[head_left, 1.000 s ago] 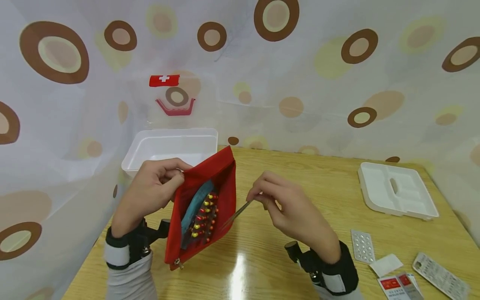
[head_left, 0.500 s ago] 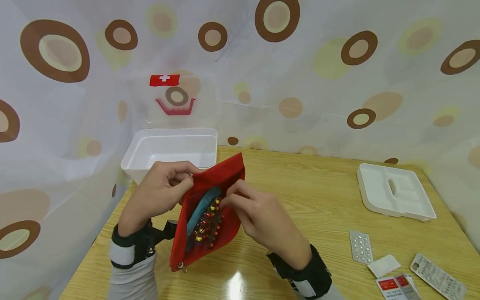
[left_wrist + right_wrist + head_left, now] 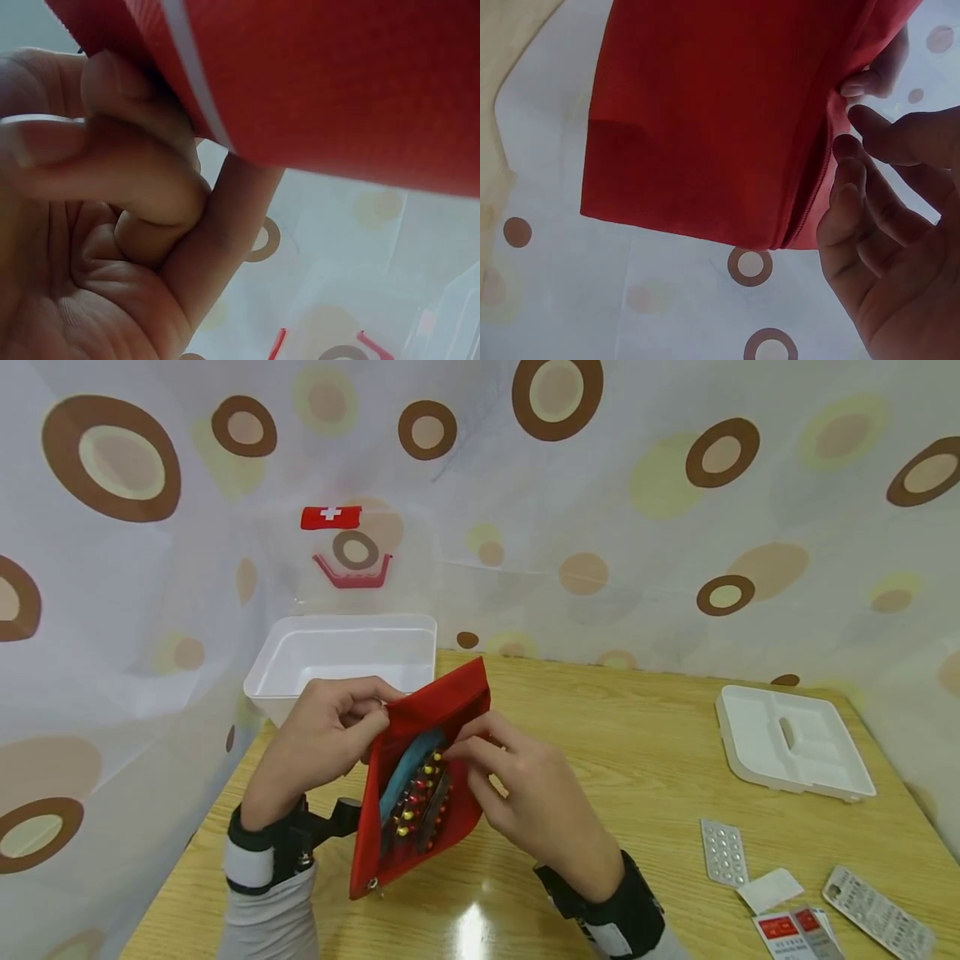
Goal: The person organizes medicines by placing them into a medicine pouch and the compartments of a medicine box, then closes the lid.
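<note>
Pouch (image 3: 438,700) hangs open above the surface (image 3: 622,735), pinched by our left grip (image 3: 322,731); apparently we're packing it. Our right grip (image 3: 525,785) reaches in, pinching or not we can't tell; next, we should withdraw it.

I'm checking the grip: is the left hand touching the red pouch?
Touching: in the head view, the left hand pinches the red pouch by its edge.
</note>
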{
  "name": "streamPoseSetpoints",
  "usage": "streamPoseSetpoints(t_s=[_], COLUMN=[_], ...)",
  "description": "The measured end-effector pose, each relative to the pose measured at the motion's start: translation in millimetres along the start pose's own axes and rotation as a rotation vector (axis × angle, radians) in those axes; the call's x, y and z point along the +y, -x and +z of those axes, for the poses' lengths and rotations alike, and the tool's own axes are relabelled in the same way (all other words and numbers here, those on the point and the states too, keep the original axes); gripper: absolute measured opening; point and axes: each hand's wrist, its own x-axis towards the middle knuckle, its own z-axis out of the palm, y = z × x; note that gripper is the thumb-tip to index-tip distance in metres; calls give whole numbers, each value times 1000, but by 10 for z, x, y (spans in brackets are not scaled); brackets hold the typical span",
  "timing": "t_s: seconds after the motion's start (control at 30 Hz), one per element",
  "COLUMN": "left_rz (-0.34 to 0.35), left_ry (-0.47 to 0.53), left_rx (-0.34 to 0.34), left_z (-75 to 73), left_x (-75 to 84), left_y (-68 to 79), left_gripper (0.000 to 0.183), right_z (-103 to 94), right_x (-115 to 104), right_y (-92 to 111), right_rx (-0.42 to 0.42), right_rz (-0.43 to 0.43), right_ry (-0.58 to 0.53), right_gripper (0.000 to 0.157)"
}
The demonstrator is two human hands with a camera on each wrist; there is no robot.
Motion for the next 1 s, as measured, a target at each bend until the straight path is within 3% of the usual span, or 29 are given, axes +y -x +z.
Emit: streamPoseSetpoints(t_s=[0.17, 0.3, 0.37, 0.47, 0.67, 0.8, 1.0], left_rz=[-15, -31, -47, -84, -119, -114, -49], left_ry=[-4, 14, 32, 63, 68, 38, -72], left_rx=[47, 114, 142, 168, 188, 146, -14], left_z=[31, 44, 49, 62, 90, 122, 245], left_x=[3, -1, 4, 16, -1, -37, -67], left_y=[-22, -32, -35, -40, -69, -101, -158], left_gripper=[27, 26, 25, 26, 26, 27, 32], right_z=[-54, -34, -12, 17, 17, -32, -93], right_x=[-179, -321, -370, -402, -365, -317, -278], right_y=[9, 21, 24, 29, 42, 51, 67], right_rx=[7, -68, -110, -161, -184, -156, -158], right_rz=[-66, -114, -133, -147, -160, -159, -42], right_ry=[-46, -39, -25, -6, 8, -74, -188], right_gripper=[18, 8, 13, 23, 12, 10, 4])
